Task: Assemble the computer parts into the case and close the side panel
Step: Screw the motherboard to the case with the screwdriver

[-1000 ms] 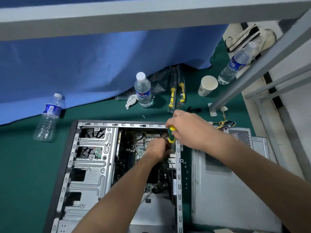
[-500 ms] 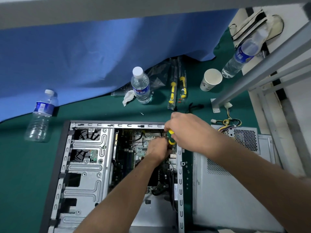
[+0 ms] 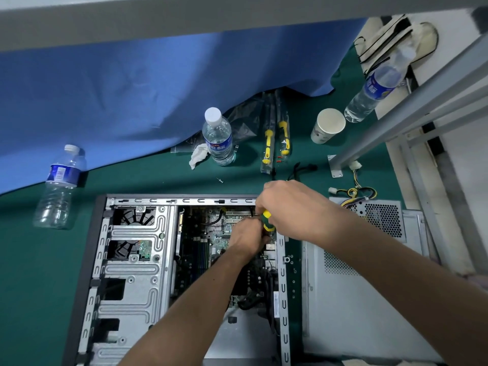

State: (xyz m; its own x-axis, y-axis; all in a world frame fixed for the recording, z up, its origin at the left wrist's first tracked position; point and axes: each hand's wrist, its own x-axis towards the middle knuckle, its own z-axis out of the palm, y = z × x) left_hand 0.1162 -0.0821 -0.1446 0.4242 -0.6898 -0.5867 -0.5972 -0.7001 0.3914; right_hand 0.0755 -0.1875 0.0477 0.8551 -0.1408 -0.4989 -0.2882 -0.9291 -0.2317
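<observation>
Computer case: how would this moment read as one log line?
right hand grips screwdriver | left hand inside computer case | side panel off

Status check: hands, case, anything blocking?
Right hand grips screwdriver at case rear edge. Left hand inside, at the tip; grip unclear. Side panel off, lying right of case. No blockage seen.

Side panel (image 3: 356, 299) right of open case (image 3: 137, 260)

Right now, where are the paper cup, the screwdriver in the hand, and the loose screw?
paper cup (image 3: 328, 125), head view, rim.
screwdriver (image 3: 267, 221), head view, handle.
loose screw (image 3: 219, 180), head view, shaft.
</observation>
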